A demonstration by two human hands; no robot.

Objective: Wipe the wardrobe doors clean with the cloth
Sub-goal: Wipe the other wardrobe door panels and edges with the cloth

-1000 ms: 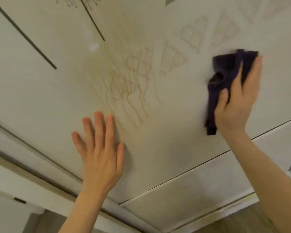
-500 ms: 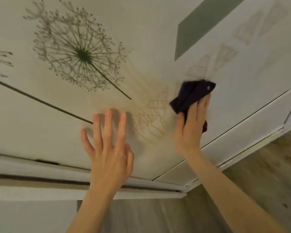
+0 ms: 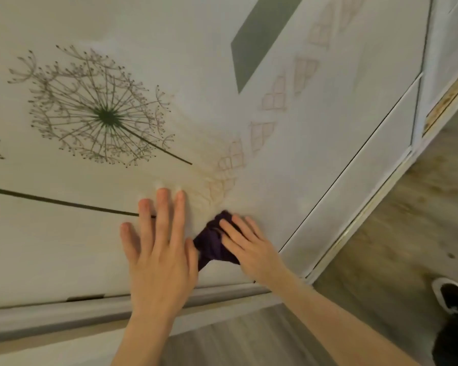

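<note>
Grey-brown wood-look plank floor point(image 3: 397, 233) runs along the right side and the near bottom edge. Pale metal floor track point(image 3: 354, 228) borders it on the right, slanting toward far right. Grey-beige base ledge point(image 3: 37, 320) crosses near left, with a small dark slot point(image 3: 85, 297) just above it. Black shoe with white sole point(image 3: 452, 294) stands on the floor, near right corner. Warm, soft, even indoor light; edges blurry.
</note>
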